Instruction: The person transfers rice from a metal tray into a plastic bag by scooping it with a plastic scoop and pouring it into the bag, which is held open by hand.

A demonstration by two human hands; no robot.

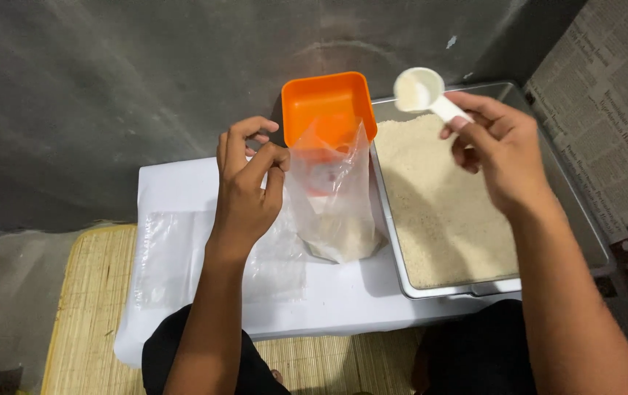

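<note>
My left hand (pixel 244 183) pinches the rim of a clear plastic bag (pixel 336 205) that stands upright on a white surface (pixel 182 183), with pale grain at its bottom. Behind the bag stands an orange square container (pixel 326 102). My right hand (pixel 500 150) holds a white plastic scoop (pixel 420 91) by its handle, raised above a metal tray (pixel 573 205) filled with pale grain (pixel 438 205). The scoop hangs over the tray's far left corner, just right of the orange container, and appears to have a little grain in it.
Flat clear plastic bags (pixel 182 252) lie on the white surface at left. A woven mat (pixel 87 307) lies beneath. A dark grey wall (pixel 109 88) is behind, newspaper (pixel 606 110) at right. My dark-clothed knees (pixel 475 351) are at the bottom.
</note>
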